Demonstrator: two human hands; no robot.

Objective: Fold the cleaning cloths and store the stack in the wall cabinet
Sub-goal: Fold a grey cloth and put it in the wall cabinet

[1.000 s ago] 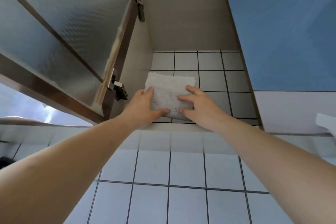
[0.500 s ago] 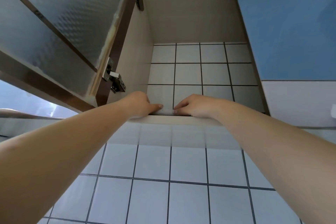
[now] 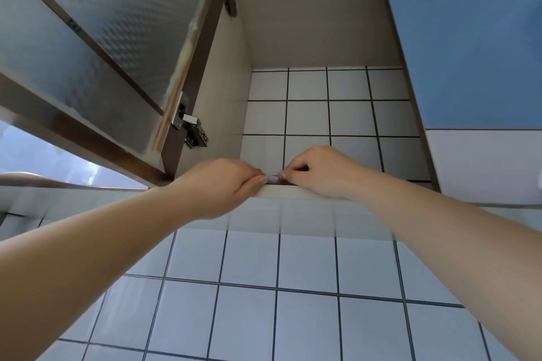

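Reaching up over the front edge of the wall cabinet (image 3: 293, 190) floor, both the left hand (image 3: 223, 182) and right hand (image 3: 319, 171) curl their fingers onto the cloth stack (image 3: 274, 180), a barely visible sliver between the fingertips, likely to settle it inside.

The cloth stack, in plain view a second ago, now lies hidden behind the cabinet's front edge (image 3: 293, 191).

You stand in a home kitchen or utility room: white tiled wall (image 3: 305, 322) with dark grout, an open wall cabinet (image 3: 311, 17), its frosted-glass door (image 3: 96, 38) swung wide on metal hinges (image 3: 192, 129).
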